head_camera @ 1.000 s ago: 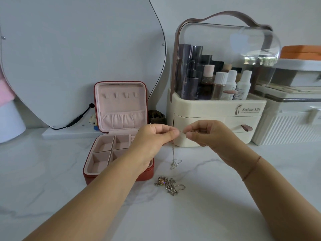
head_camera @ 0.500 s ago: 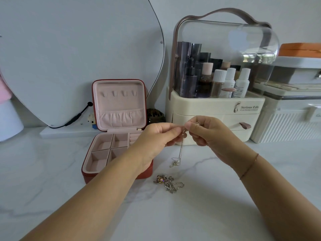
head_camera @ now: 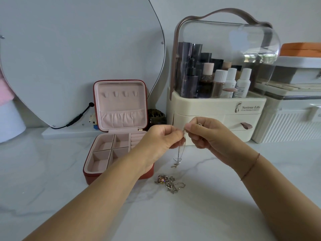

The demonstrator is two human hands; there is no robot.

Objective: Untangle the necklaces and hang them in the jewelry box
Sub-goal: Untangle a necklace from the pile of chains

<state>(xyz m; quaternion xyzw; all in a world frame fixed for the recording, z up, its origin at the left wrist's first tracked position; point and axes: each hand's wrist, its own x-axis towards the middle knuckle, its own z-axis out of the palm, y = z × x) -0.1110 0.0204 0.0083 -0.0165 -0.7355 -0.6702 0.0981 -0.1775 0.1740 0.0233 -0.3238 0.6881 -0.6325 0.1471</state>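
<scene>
"Serious Life" — printed on cream cosmetics organizer (head_camera: 217,108), smaller line beneath unreadable

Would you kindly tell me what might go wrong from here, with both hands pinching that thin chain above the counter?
1. The left hand and right hand pinch the thin chain close together; a hard pull may tighten a knot or snap it.
2. Its pendant dangles near the tangled pile, so lowering it may snag the two together.
3. The hooks in the jewelry box lid look small; the chain might slip off.
</scene>
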